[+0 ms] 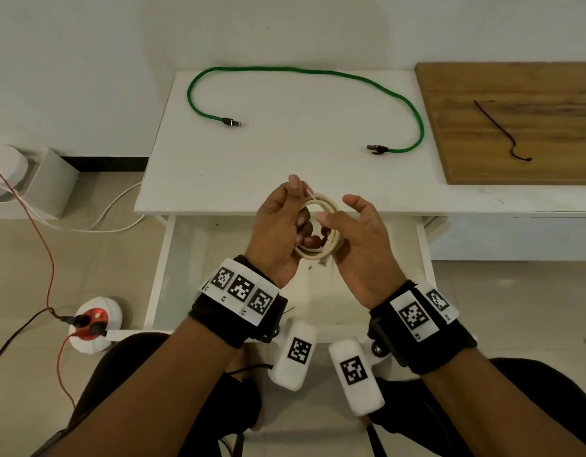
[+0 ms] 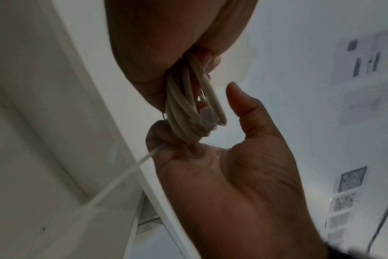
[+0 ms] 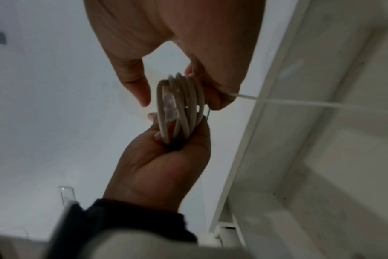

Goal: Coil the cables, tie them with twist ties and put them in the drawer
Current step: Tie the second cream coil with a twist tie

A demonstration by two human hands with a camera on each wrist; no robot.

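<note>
A cream cable, wound into a small coil (image 1: 329, 201), hangs between both hands above the open white drawer (image 1: 159, 258). My left hand (image 1: 298, 206) has fingers through the coil and pinches a thin white twist tie (image 2: 144, 157) against it. The right hand (image 1: 338, 222) grips the coil's other side, thumb raised; in the right wrist view its fingers (image 3: 188, 138) curl round the loops beside a clear plug (image 3: 169, 106). A green cable (image 1: 305, 71) lies uncoiled in a wide arc on the white table (image 1: 285, 159). A dark twist tie (image 1: 496, 127) lies on the wooden board (image 1: 532, 94).
The drawer's floor (image 1: 334, 291) shows bare under the hands. On the floor at the left stands a red and white power socket (image 1: 93, 321) with red, black and white wires running from it. A white box (image 1: 51, 179) stands by the wall.
</note>
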